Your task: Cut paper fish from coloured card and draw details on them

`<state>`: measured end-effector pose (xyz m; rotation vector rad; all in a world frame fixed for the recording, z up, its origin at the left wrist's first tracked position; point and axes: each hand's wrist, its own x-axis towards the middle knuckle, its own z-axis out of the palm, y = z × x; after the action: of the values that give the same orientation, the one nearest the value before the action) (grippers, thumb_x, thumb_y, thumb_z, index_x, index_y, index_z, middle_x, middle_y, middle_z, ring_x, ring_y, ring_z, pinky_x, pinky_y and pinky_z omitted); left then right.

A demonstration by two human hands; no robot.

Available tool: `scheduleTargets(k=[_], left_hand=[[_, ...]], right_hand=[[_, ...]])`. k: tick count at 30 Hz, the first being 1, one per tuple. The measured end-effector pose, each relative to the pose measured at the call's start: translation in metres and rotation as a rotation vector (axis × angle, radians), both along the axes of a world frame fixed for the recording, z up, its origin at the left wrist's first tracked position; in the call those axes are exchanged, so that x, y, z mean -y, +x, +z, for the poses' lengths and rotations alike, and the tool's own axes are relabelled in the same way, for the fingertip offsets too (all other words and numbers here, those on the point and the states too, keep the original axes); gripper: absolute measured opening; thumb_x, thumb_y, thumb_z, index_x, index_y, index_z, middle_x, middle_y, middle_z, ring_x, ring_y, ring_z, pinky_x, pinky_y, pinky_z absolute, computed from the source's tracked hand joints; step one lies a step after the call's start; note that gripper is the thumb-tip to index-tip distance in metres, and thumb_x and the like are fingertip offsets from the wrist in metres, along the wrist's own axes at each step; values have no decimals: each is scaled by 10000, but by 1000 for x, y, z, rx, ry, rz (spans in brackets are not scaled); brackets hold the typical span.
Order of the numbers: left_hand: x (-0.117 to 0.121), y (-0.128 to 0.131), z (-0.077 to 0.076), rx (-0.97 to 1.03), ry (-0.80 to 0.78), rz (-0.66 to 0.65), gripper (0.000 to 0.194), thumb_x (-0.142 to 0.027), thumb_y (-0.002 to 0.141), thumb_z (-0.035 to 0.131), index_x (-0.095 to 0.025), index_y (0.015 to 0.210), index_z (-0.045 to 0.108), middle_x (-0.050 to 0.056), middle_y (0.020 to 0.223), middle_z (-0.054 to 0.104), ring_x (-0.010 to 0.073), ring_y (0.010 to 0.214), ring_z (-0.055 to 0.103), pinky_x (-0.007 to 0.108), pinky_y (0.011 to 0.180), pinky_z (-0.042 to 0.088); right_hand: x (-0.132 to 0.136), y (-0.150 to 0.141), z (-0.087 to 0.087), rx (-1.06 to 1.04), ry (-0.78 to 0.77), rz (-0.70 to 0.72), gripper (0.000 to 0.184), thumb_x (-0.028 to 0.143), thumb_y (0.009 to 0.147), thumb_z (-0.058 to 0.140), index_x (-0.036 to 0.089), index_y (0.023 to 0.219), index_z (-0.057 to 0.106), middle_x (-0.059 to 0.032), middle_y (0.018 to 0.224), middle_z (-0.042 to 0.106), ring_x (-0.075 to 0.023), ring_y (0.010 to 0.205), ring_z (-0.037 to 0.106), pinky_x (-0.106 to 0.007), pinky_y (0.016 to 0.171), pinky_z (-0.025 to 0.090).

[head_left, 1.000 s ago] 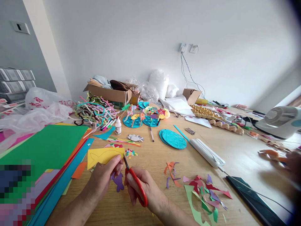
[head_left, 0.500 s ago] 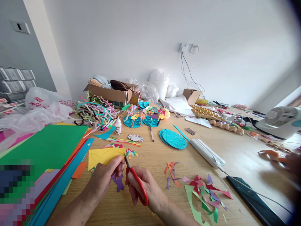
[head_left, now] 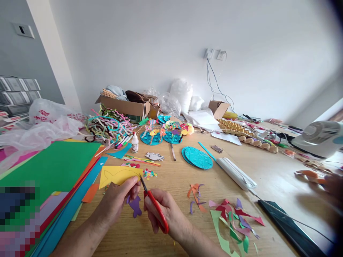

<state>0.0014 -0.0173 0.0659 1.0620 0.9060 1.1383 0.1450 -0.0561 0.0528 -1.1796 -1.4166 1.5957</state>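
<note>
My left hand (head_left: 122, 194) pinches the lower right part of a yellow paper (head_left: 118, 175) that has a fish outline drawn on it. Red-handled scissors (head_left: 157, 210) are in my right hand (head_left: 163, 207), fingers through the loops. Their blade tips touch the right edge of the yellow paper, close to my left fingertips. A purple paper fish (head_left: 134, 207) lies on the table, just below and between both hands. Small coloured paper dots (head_left: 149, 174) sit right behind the blades. A fish cutout with black-and-white markings (head_left: 154, 156) lies farther back.
Coloured paper sheets (head_left: 50, 167) are stacked at left. Paper scraps (head_left: 235, 221) and a dark tablet-like slab (head_left: 289, 228) lie at right. Blue ovals (head_left: 198, 158), a glue bottle (head_left: 134, 143) and a white power strip (head_left: 235, 173) stand beyond. Another person's blurred hand (head_left: 333, 189) is at far right.
The yellow paper shifts slightly right, then tilts up and back a little in my left hand. The scissors stay at its right edge, moving only slightly.
</note>
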Motion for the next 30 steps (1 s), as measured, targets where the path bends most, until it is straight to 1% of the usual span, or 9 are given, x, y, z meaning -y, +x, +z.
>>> scheduleTargets(k=[6, 10, 13, 21, 27, 30], left_hand=[[-1, -2, -2, -15, 7, 5, 283, -396, 678, 636, -192, 532, 505, -46, 472, 456, 106, 447, 401, 221, 426, 322], [0, -2, -4, -7, 12, -10, 286, -400, 688, 631, -193, 535, 505, -50, 464, 440, 104, 442, 392, 219, 423, 315], [0, -1, -4, 1, 19, -12, 291, -396, 691, 633, -191, 532, 503, -48, 466, 442, 101, 438, 392, 217, 419, 310], [-1, 0, -5, -8, 18, 16, 274, -396, 698, 627, -182, 549, 546, -46, 469, 456, 102, 445, 408, 212, 423, 314], [1, -1, -3, -5, -7, 4, 282, -403, 683, 638, -183, 540, 535, -43, 481, 468, 99, 456, 413, 211, 434, 326], [0, -2, -3, -6, -13, 4, 292, -408, 674, 640, -186, 527, 521, -47, 475, 459, 98, 453, 408, 211, 430, 324]], right_hand=[[0, 0, 0, -23, -3, 9, 452, 590, 816, 482, 160, 676, 498, 69, 382, 453, -43, 287, 327, -166, 327, 209], [-1, 1, -1, -41, 0, 36, 493, 641, 788, 484, 155, 706, 508, 60, 413, 470, -51, 322, 378, -169, 351, 219], [-1, 1, -2, -27, 7, 30, 502, 649, 791, 477, 154, 714, 511, 60, 424, 469, -52, 331, 381, -170, 352, 214], [-1, 0, -1, 6, 12, -3, 406, 541, 826, 498, 157, 692, 501, 69, 418, 455, -48, 333, 386, -157, 350, 241], [-1, 1, -4, -14, 4, 4, 379, 501, 841, 496, 155, 686, 503, 71, 406, 459, -44, 324, 388, -148, 341, 246], [-1, 2, -4, -14, 13, 7, 338, 449, 853, 488, 157, 683, 501, 74, 398, 452, -46, 318, 380, -145, 331, 246]])
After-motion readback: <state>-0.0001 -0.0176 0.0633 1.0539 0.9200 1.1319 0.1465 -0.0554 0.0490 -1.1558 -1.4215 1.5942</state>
